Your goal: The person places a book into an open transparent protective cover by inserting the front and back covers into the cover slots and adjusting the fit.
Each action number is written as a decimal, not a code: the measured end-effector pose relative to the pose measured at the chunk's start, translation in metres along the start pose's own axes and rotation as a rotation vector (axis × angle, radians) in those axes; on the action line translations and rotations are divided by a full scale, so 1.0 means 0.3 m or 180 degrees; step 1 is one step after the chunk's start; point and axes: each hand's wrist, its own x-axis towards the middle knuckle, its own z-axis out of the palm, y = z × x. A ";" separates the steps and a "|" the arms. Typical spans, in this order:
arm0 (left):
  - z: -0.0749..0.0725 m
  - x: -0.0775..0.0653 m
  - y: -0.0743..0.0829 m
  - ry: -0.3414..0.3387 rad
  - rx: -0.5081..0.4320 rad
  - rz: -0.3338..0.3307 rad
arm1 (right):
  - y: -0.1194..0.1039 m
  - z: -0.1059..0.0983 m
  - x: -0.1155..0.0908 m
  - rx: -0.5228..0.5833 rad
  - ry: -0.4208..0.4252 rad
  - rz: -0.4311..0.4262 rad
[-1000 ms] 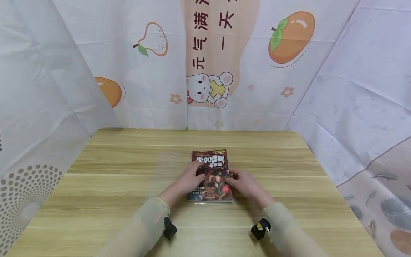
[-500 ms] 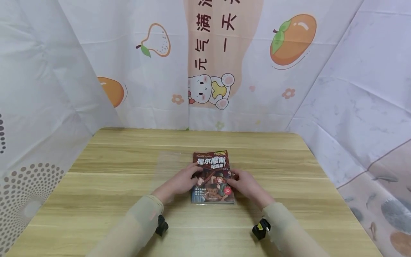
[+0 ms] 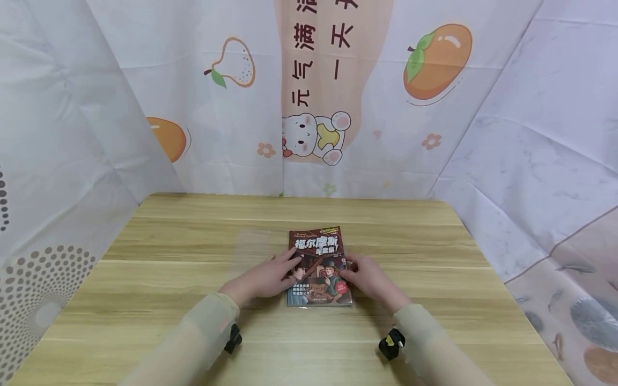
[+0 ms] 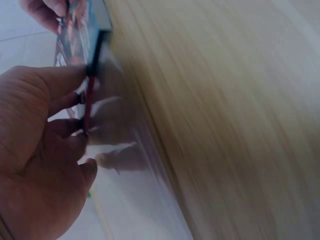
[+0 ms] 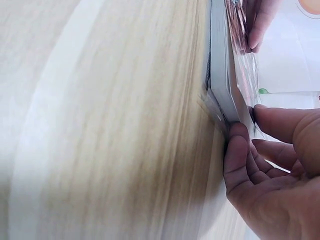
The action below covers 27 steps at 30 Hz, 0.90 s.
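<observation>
A dark red comic-style book with large white Chinese characters lies cover up on the wooden table. Clear plastic film spreads out from its left side, and also shows in the left wrist view as a glossy sheet beside the spine. My left hand is at the book's left edge, fingers extended, fingertips and thumb touching the cover along that edge. On the right edge, my right hand pinches the book, thumb on the cover and fingers by the page edges, as the right wrist view shows.
The wooden table runs back to a white printed curtain, with more cloth hanging at both sides. A small black camera sits on the right wrist, and another camera on the left.
My left hand has drawn back leftward from over the cover to its left edge, uncovering more of the picture. The right hand keeps its grip, and the book has shifted only slightly.
</observation>
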 end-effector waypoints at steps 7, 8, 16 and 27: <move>0.002 -0.034 -0.055 0.0131 0.0287 -0.0008 | 0.000 0.000 0.003 -0.0001 0.0006 0.0021; 0.002 -0.036 -0.059 0.0135 0.0305 0.0009 | 0.001 0.000 0.003 -0.0009 0.0010 0.0020; 0.003 -0.039 -0.063 0.0115 0.0422 -0.0060 | 0.005 0.004 0.005 -0.0027 0.0029 0.0026; 0.013 -0.032 -0.039 0.0161 0.0378 -0.0052 | 0.014 -0.007 0.003 -0.0080 0.0031 0.0006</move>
